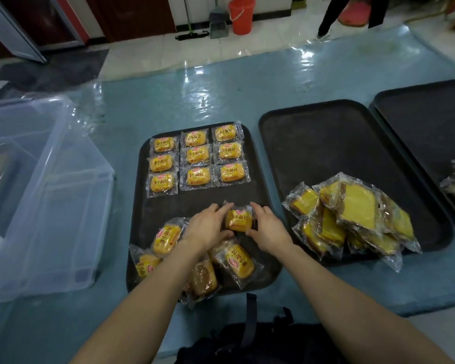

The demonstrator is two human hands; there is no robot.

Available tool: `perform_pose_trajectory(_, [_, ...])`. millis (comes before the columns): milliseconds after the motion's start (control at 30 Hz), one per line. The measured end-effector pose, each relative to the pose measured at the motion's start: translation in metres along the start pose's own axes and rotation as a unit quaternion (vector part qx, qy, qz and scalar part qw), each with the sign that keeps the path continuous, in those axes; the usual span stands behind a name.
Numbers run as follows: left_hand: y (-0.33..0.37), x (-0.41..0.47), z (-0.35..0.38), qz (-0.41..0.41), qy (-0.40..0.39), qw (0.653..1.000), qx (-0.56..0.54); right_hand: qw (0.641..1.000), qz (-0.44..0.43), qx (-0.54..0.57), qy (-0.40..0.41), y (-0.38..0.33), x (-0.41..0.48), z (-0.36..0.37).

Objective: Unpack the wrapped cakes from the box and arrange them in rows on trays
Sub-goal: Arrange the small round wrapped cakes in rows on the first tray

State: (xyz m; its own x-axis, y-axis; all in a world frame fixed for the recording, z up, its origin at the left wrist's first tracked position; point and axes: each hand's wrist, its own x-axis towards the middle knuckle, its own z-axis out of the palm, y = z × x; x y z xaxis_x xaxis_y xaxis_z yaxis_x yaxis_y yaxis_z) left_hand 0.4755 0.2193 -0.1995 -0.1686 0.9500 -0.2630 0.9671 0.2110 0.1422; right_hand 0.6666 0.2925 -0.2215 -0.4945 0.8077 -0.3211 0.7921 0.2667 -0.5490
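On near tray point(145, 206): wrapped cake point(238, 220) pinched between left hand point(208, 228), right hand point(267, 227).

- The one view rides on the person's head, facing forward and steeply down onto a blue-green table point(221, 95) under a clear plastic sheet.
- It is near: the left hand point(208, 227) and right hand point(269, 227), reaching in from 6 o'clock, hold a small yellow wrapped cake point(238, 219) just below centre.
- The wide lens reaches a clear plastic storage box point(50, 206) at 9 o'clock, a black rectangular plastic tray point(326, 153) at 3 o'clock and a red plastic bucket point(241, 15) at 12 o'clock.
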Motion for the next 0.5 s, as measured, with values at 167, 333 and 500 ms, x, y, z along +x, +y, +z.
perform_pose_trajectory(167, [-0.006,0.016,0.002,-0.034,0.005,0.999,-0.003,1.0,0.002,-0.025,-0.008,-0.005,0.022,0.0])
perform_pose_trajectory(333, [-0.013,0.023,-0.001,-0.048,0.02,0.999,-0.004,0.998,-0.006,-0.06,-0.03,-0.008,0.033,-0.007])
perform_pose_trajectory(500, [-0.015,0.024,0.002,-0.072,0.042,0.996,-0.029,0.995,-0.01,-0.084,-0.052,-0.008,0.039,-0.016])
